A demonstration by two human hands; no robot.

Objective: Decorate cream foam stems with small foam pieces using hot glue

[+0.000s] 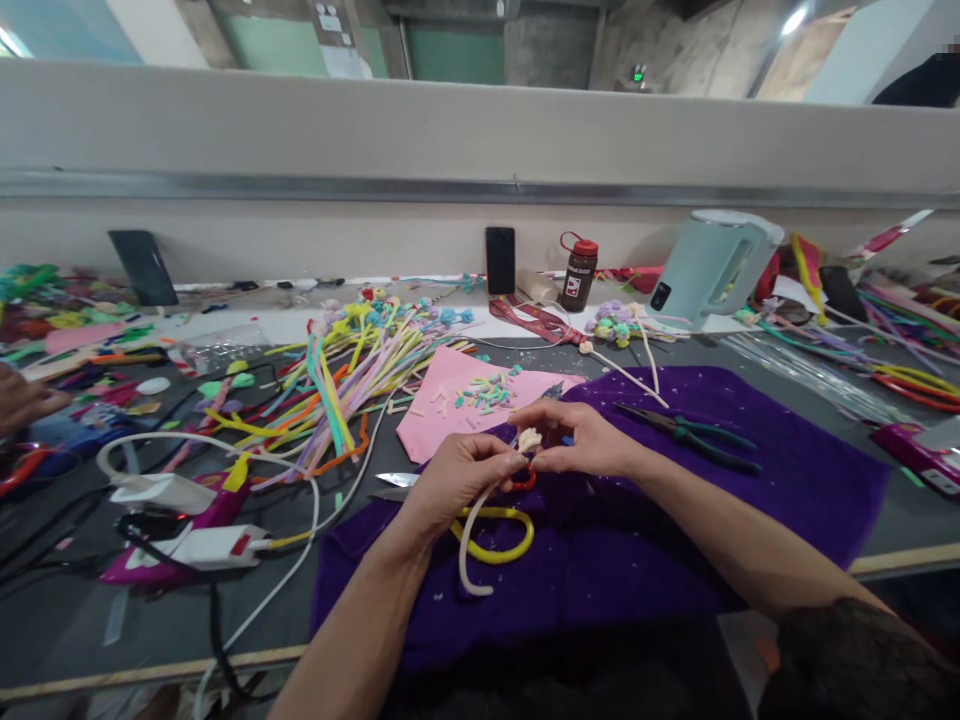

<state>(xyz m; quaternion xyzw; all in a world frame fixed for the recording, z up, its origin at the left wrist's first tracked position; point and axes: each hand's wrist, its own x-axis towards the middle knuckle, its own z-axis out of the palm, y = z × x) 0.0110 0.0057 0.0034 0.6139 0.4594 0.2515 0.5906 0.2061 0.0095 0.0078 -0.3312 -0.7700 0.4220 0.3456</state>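
My left hand (459, 480) and my right hand (576, 438) meet over a purple felt cloth (787, 470). Between their fingertips sits a small cream bud (529, 438) on a cream pipe cleaner (469, 550) that curves down below my left hand. A red pipe cleaner loop (525, 482) is pinched at the same spot. A yellow pipe cleaner loop (499, 535) lies on the cloth under my left wrist. Scissors (396, 481) peek out to the left of my left hand.
Green-handled pliers (694, 435) lie on the cloth at right. A pink sheet (442, 420) with small cut bits, a heap of coloured pipe cleaners (337, 390), glue guns (195, 540) with cables, a kettle (709, 265), a bottle (579, 272) and a phone (500, 260) surround it. Another person's hand (19, 400) is at far left.
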